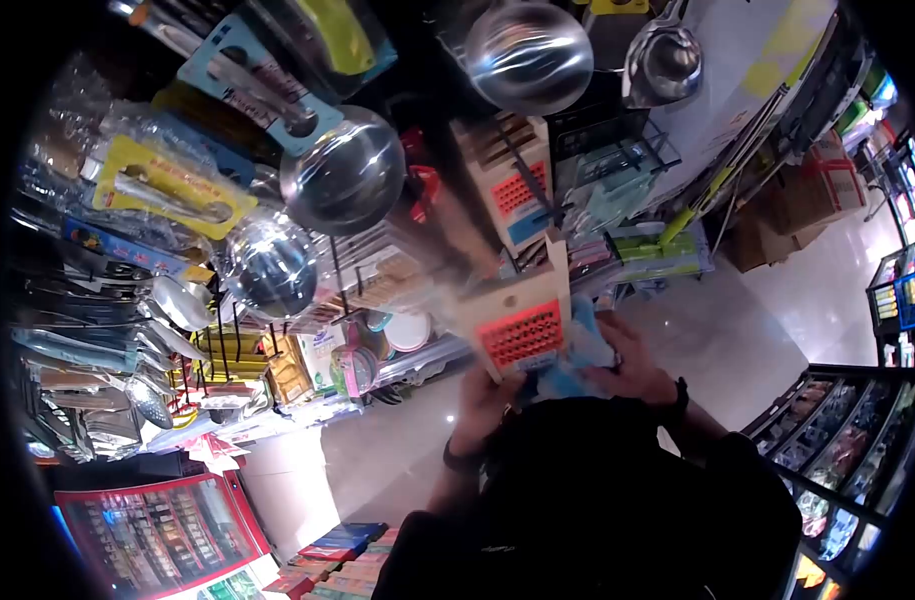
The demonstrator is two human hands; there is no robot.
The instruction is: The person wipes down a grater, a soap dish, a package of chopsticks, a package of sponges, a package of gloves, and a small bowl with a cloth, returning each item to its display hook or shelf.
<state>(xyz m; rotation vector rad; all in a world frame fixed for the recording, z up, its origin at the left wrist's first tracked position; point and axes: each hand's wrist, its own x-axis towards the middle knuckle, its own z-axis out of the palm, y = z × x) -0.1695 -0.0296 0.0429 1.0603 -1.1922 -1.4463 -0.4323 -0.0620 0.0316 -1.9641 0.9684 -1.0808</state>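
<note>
My left hand is closed at the lower left edge of a pale packaged item with a red-orange printed panel. To its right, my right hand is wrapped round a crumpled light blue packet, which touches the pale item. Both hands are close to my dark clothing. Just beyond them a similar pale package with a red panel hangs on the rack. Some of the area above my hands is blurred.
Metal ladles and utensils on cards hang at the upper left. Cardboard boxes stand at the right. A black shelf rack is at the lower right, a red-framed display case at the lower left.
</note>
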